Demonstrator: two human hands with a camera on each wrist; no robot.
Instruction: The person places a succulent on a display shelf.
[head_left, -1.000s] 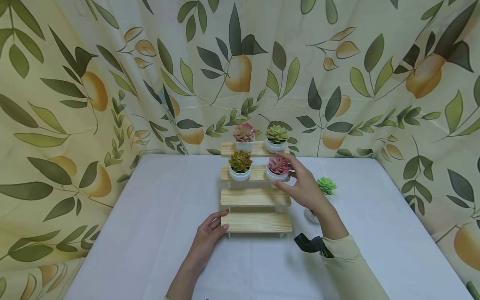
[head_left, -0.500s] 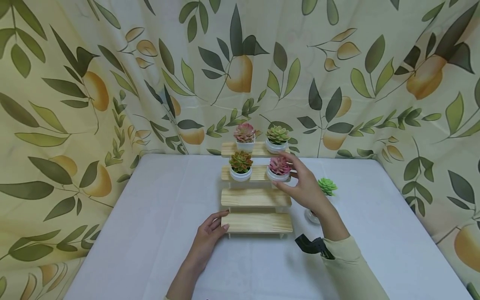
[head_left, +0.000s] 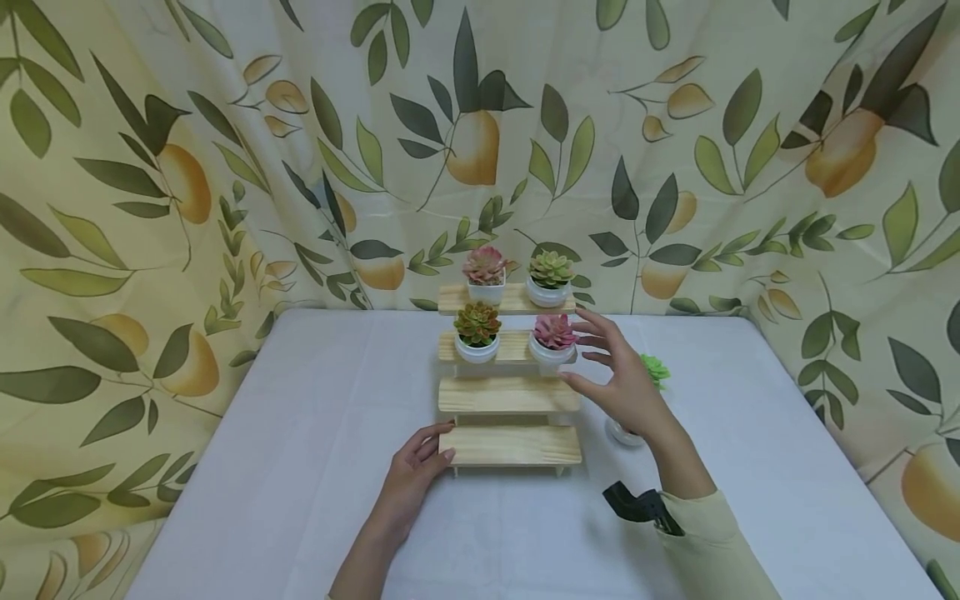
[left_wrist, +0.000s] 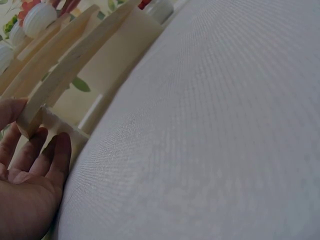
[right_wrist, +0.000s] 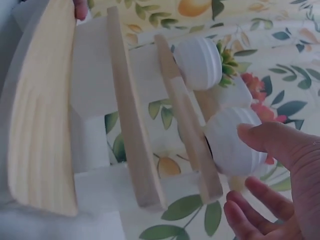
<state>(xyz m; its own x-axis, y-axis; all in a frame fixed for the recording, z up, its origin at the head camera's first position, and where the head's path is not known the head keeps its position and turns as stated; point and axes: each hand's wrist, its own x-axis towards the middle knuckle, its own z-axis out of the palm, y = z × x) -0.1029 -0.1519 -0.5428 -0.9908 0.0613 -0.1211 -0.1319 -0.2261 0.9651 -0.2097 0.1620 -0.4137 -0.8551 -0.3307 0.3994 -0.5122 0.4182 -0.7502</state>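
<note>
A four-step wooden display stand (head_left: 510, 395) occupies the middle of the white table. My left hand (head_left: 411, 477) holds the left end of its lowest step, thumb on the board and fingers below in the left wrist view. On the second step from the top sits a pink succulent in a round white pot (head_left: 553, 340). Just right of that pot, my right hand (head_left: 628, 385) has its thumb and fingers spread apart; the right wrist view shows the thumb overlapping the white pot (right_wrist: 227, 145). A red-green potted succulent (head_left: 477, 327) shares this step.
The top step bears a pale pink succulent in a square pot (head_left: 485, 275) and a green one in a round pot (head_left: 550, 279). A bright green succulent (head_left: 656, 370) and a white pot (head_left: 624, 433) stand right of the stand, partly behind my right hand. A leaf-patterned curtain (head_left: 525, 150) hangs behind.
My right hand has let go of the pink succulent's pot and moved slightly right, its fingers spreading. The pot stays on its step. My left hand keeps its hold on the stand.
</note>
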